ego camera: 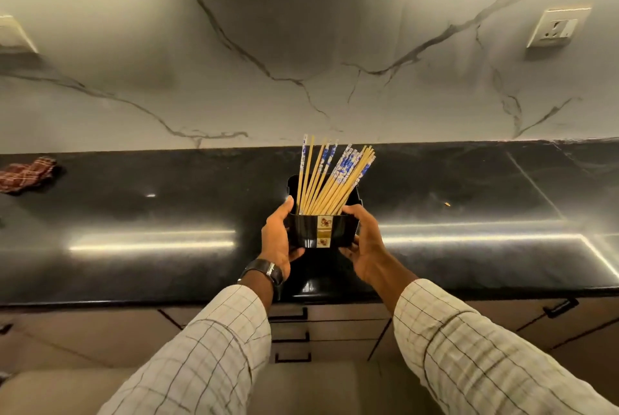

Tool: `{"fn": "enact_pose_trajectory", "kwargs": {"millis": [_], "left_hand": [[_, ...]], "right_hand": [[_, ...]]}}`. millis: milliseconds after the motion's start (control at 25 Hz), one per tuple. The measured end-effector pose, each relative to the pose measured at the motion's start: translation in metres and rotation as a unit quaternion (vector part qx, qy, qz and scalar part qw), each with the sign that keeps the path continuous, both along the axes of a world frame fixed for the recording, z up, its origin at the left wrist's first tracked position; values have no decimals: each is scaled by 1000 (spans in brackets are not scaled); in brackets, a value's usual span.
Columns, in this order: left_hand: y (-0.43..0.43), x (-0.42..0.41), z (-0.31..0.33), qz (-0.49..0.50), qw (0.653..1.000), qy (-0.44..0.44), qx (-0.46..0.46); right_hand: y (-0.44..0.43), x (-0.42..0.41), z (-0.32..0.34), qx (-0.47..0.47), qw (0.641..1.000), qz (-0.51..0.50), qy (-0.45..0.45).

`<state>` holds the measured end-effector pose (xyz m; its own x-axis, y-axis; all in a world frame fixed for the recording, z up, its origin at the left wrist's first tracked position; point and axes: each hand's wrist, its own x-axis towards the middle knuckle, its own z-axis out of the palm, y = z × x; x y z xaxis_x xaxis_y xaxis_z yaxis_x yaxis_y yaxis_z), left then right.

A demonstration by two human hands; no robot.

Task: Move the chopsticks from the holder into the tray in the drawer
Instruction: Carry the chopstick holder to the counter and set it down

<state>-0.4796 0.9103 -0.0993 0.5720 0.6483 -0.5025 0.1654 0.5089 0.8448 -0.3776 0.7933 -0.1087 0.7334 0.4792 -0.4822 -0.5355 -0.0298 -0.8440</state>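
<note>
A black holder (306, 230) with a small label strip on its front stands on the glossy black countertop (134, 213). Several wooden chopsticks (330, 180) with blue-and-white patterned tops fan out of it, leaning to the right. My left hand (278, 242) grips the holder's left side, thumb at the rim. My right hand (363, 242) grips its right side, fingers under the base. Below the counter edge are closed drawers with dark handles (289, 316). No tray is in view.
A red checked cloth (26, 175) lies at the far left of the counter. The marble backsplash carries a wall socket (554, 29) at the right and another plate (15, 34) at the left. A small crumb (447, 204) lies to the right.
</note>
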Motion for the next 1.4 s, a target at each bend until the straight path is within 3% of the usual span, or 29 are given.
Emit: {"fn": "enact_pose_trajectory", "kwargs": {"millis": [360,880,1160,1400], "left_hand": [[42,-63,0,72,997,-15,6],[137,-65,-24,-28,999,-12,-17],[142,-54,-36,-40,999,-22,-27],[132,-40,-39,-33,999,-6,-34]], "right_hand": [[57,-52,-12,1,997,73,33],[144,-61,-28,-25,999,4,41],[147,-55,-26,-43,996,-2,84],[140,-43,-21,-66,995,25,70]]}}
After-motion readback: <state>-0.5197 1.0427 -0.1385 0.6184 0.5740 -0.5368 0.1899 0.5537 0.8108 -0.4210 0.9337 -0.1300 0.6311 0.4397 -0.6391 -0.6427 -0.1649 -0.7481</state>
